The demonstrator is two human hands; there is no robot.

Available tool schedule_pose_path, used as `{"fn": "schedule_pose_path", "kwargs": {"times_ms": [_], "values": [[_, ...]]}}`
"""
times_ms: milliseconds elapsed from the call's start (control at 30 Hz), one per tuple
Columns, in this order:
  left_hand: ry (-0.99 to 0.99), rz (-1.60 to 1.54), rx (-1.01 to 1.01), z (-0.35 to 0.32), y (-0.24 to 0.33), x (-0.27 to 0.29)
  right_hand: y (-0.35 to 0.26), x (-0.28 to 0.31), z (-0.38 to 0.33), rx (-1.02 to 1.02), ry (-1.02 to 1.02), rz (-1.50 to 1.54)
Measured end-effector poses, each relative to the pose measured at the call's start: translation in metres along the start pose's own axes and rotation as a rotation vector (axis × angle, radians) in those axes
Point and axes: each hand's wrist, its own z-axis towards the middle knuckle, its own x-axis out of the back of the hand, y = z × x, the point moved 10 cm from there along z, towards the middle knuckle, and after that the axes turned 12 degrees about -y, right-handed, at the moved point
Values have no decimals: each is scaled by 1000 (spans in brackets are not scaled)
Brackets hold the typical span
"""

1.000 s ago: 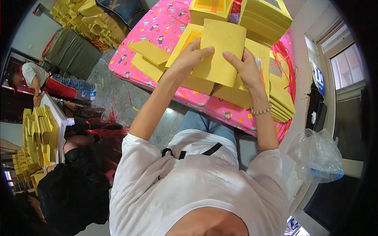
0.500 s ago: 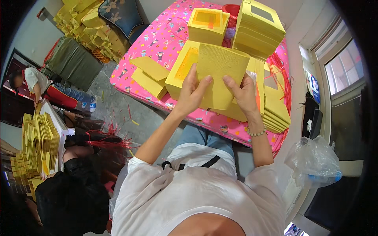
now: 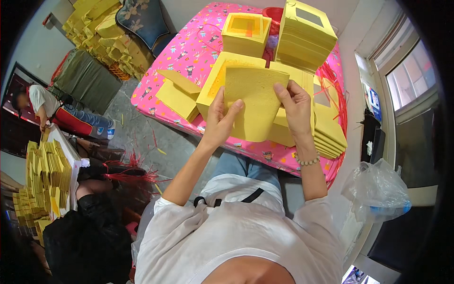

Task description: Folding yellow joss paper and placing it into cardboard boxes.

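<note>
A rough yellow paper sheet (image 3: 255,111), or a thin sheaf of them, is held up before me over the pink cloth. My left hand (image 3: 221,120) is closed on its left edge, thumb on the front. At the upper right, my right hand (image 3: 295,106) pinches the paper's edge, thumb in front. Behind the paper lies a yellow paper stack (image 3: 213,87) with an orange patch on top, partly hidden. Left of it, loose folded yellow paper (image 3: 176,98) rests on the cloth. Right of my right hand is a layered yellow paper pile (image 3: 330,135).
A tall yellow paper stack (image 3: 302,45) and a smaller one (image 3: 246,40) stand farther back on the pink cloth (image 3: 158,59). Red strips (image 3: 341,99) trail down its right side. At left, a person (image 3: 45,102) bends by a table piled with yellow paper (image 3: 49,170). A plastic bag (image 3: 377,189) hangs right.
The yellow paper has shifted left and a little nearer to me. My right hand has gone from its lower front to its upper right edge. My left hand has moved slightly nearer.
</note>
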Motion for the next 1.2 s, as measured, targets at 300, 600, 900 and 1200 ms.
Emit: {"fn": "schedule_pose_path", "kwargs": {"times_ms": [300, 600, 900, 1200], "values": [[0, -12, 40, -13, -4, 7, 8, 8, -1, -52, 14, 52], [12, 13, 76, -18, 1, 10, 18, -16, -21, -246, -143, 2], [32, 0, 88, -25, 2, 12, 36, -27, -35, -348, -257, -88], [61, 56, 57, -27, 7, 21, 48, -37, -40, -410, -307, -54]]}}
